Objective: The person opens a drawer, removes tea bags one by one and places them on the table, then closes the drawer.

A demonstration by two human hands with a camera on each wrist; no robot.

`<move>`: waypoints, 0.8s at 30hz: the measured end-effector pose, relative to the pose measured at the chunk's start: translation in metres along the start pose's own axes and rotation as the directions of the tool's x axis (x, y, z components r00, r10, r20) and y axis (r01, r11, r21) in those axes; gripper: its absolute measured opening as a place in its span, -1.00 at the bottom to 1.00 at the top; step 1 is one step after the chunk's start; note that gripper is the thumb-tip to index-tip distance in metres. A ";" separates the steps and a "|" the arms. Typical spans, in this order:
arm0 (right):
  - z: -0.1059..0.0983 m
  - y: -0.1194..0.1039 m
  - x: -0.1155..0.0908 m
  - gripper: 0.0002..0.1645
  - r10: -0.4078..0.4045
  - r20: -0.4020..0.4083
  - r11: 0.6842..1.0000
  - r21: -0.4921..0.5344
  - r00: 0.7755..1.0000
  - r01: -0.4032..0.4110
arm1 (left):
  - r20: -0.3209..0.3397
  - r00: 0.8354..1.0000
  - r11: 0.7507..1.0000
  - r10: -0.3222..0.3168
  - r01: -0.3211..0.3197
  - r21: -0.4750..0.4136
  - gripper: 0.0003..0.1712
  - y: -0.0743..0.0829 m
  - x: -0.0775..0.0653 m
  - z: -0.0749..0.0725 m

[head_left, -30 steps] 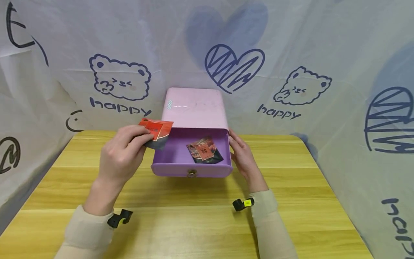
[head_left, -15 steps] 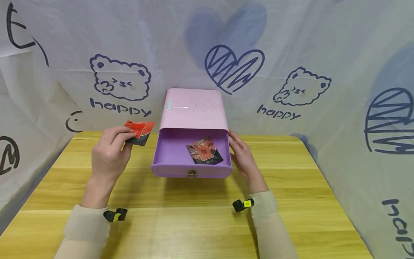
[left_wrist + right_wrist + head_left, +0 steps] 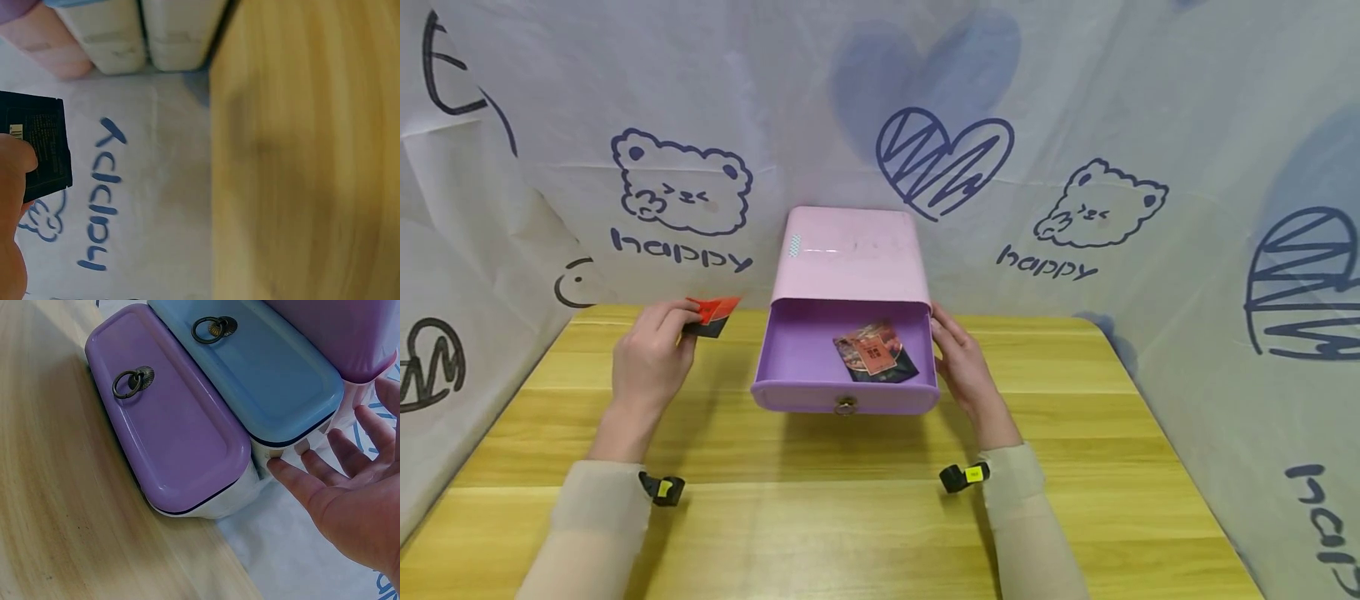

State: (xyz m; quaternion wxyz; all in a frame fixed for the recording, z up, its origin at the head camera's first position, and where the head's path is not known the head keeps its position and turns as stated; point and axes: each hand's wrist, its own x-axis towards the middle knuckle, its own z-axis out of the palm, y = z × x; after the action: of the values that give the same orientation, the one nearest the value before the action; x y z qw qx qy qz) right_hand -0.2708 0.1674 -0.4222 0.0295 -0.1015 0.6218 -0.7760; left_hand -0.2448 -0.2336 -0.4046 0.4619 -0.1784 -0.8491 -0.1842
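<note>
My left hand [image 3: 651,358] pinches a red and black sachet [image 3: 718,317] above the table, left of a small chest of drawers [image 3: 850,254]. In the left wrist view the thumb lies on the sachet's dark back [image 3: 47,144], which has a barcode. The pink chest's purple top drawer [image 3: 846,396] is pulled out. Inside it lies a second sachet [image 3: 876,352] with a pink label. My right hand [image 3: 966,367] has its fingers extended along the chest's right side; in the right wrist view the fingertips [image 3: 275,465] touch the chest's side near the blue drawer.
Below the top drawer, the right wrist view shows a blue drawer [image 3: 281,375] and a purple drawer [image 3: 169,425], both closed, with ring pulls. The chest stands on a wooden table [image 3: 820,525] in front of a white cloth [image 3: 820,125] with bear and heart drawings.
My left hand has carried the red sachet leftward, from over the drawer's left edge to the left of the chest, and slightly lower. My right hand has stayed in place.
</note>
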 end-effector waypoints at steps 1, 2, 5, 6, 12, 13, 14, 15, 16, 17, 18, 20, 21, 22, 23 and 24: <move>0.000 0.000 0.000 -0.40 0.001 0.000 1.000 0.001 1.000 -0.001 | 0.020 1.000 1.000 0.000 0.000 0.011 -0.81 -0.003 -0.001 0.002; 0.000 0.000 0.000 -0.40 0.002 0.000 1.000 -0.001 1.000 -0.002 | 0.040 0.999 1.000 0.001 -0.002 0.022 -0.81 -0.007 -0.001 0.003; -0.001 0.000 0.000 -0.40 0.006 -0.003 1.000 -0.016 1.000 -0.006 | 0.102 0.995 0.999 0.005 -0.009 0.046 -0.80 -0.017 -0.002 0.006; -0.001 0.000 0.000 -0.40 0.006 -0.003 1.000 -0.019 1.000 -0.006 | 0.128 0.992 0.998 0.003 -0.010 0.055 -0.79 -0.020 -0.002 0.007; -0.001 0.000 0.000 -0.38 0.008 -0.005 1.000 -0.023 1.000 -0.009 | 0.285 0.956 0.995 -0.068 0.045 0.084 -0.77 -0.035 -0.001 0.014; -0.001 0.000 0.000 -0.38 0.009 -0.006 1.000 -0.025 1.000 -0.009 | 0.309 0.948 0.995 -0.079 0.055 0.086 -0.77 -0.038 -0.001 0.014; -0.001 0.000 0.000 -0.38 0.010 -0.007 1.000 -0.024 1.000 -0.010 | 0.331 0.940 0.994 -0.086 0.061 0.086 -0.77 -0.040 -0.001 0.015; -0.001 0.000 0.000 -0.38 0.013 -0.011 1.000 -0.026 1.000 -0.013 | 0.348 0.933 0.994 -0.093 0.066 0.087 -0.76 -0.043 -0.002 0.016; -0.001 0.000 0.000 -0.38 0.015 -0.013 1.000 -0.025 1.000 -0.015 | 0.363 0.927 0.994 -0.099 0.073 0.085 -0.76 -0.045 -0.002 0.017; -0.001 0.000 0.000 -0.38 0.015 -0.012 0.999 -0.030 1.000 -0.015 | 0.377 0.921 0.994 -0.103 0.077 0.084 -0.76 -0.048 -0.003 0.019; -0.001 0.000 0.000 -0.38 0.018 -0.013 0.999 -0.034 1.000 -0.019 | 0.391 0.914 0.993 -0.107 0.081 0.082 -0.76 -0.051 -0.004 0.020; -0.001 0.000 0.000 -0.39 0.026 -0.015 0.999 -0.040 1.000 -0.027 | 0.412 0.905 0.993 -0.110 0.085 0.078 -0.75 -0.056 -0.006 0.022; -0.001 0.000 0.000 -0.39 0.031 -0.015 0.999 -0.044 0.999 -0.032 | 0.422 0.900 0.993 -0.113 0.088 0.077 -0.75 -0.059 -0.007 0.024; -0.001 0.000 0.000 -0.39 0.035 -0.015 0.998 -0.048 0.999 -0.036 | 0.431 0.895 0.993 -0.116 0.091 0.078 -0.76 -0.062 -0.007 0.025; -0.001 0.000 0.000 -0.39 0.038 -0.015 0.998 -0.051 0.999 -0.039 | 0.440 0.890 0.992 -0.120 0.095 0.079 -0.75 -0.064 -0.007 0.027; -0.001 0.000 -0.001 -0.39 0.040 -0.015 0.998 -0.051 0.999 -0.041 | 0.449 0.885 0.992 -0.124 0.099 0.081 -0.75 -0.066 -0.007 0.028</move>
State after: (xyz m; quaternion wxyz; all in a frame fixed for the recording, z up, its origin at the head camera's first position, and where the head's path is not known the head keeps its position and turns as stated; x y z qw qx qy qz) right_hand -0.2703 0.1687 -0.4222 0.0381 -0.0840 0.6437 -0.7597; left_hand -0.2933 -0.2785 -0.4345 0.2445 -0.1545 -0.9469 -0.1401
